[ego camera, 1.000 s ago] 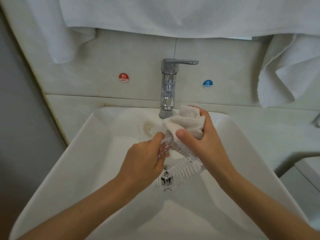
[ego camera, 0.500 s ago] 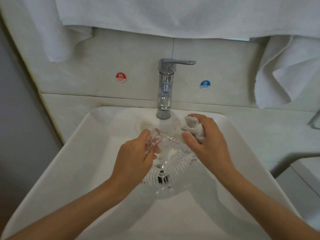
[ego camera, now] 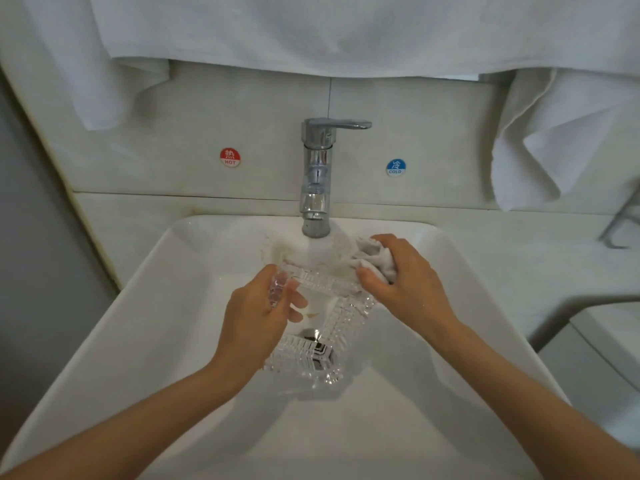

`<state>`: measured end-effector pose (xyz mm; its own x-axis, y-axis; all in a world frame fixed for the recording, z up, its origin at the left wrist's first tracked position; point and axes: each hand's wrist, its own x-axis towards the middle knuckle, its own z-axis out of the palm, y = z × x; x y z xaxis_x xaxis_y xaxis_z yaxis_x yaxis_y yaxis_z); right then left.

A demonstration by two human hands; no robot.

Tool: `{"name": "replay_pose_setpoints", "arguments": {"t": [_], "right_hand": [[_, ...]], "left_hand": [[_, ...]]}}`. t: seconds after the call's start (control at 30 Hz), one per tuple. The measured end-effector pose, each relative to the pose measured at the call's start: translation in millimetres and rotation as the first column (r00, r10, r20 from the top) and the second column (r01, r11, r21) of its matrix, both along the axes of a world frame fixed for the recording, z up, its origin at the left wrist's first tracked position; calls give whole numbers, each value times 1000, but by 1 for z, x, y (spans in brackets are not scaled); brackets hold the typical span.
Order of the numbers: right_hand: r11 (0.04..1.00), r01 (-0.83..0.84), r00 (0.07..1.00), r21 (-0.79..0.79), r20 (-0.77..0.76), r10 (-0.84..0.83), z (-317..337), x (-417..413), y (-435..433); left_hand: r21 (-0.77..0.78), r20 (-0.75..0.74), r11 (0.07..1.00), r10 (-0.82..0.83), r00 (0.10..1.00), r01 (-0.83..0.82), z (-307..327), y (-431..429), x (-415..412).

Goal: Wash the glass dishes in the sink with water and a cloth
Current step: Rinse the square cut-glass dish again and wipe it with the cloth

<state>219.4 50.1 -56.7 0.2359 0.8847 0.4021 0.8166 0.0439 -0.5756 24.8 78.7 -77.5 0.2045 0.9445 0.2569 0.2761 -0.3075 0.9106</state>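
Clear ribbed square glass dish [ego camera: 346,313], central in the white sink [ego camera: 145,341] under the chrome tap [ego camera: 317,174]: left hand [ego camera: 252,320] pinches its rim, right hand [ego camera: 412,285] clutches a crumpled white cloth [ego camera: 375,261] at its back corner. Scrub along ribs (wet glass slips).

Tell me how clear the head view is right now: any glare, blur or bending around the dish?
Head view: soft, dim light, no hard glare; the glass dish is see-through, so its edges fade into the white sink; running water under the tap smears its far rim; wide-angle bending curves the left wall.
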Motion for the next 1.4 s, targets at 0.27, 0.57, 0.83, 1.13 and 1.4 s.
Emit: {"name": "replay_pose_setpoints", "arguments": {"t": [0.27, 0.57, 0.83, 1.13, 1.4], "right_hand": [[979, -8, 763, -202, -635, -124, -3, 11, 13], [951, -286, 238, -115, -970, -46, -9, 11, 13], [987, -149, 313, 60, -944, 105, 6, 24, 10], [949, -266, 963, 170, 6, 269, 8, -23, -8], [961, -262, 965, -87, -5, 263, -19, -27, 0]], "left_hand": [[-505, 358, 860, 139, 923, 67, 6, 9, -1], [-688, 645, 552, 166, 746, 471, 7, 11, -4], [-646, 670, 541, 64, 739, 538, -4, 13, 0], [-535, 657, 663, -65, 751, 524, -6, 12, 5], [-503, 598, 745, -65, 799, 437, -11, 17, 3]]}}
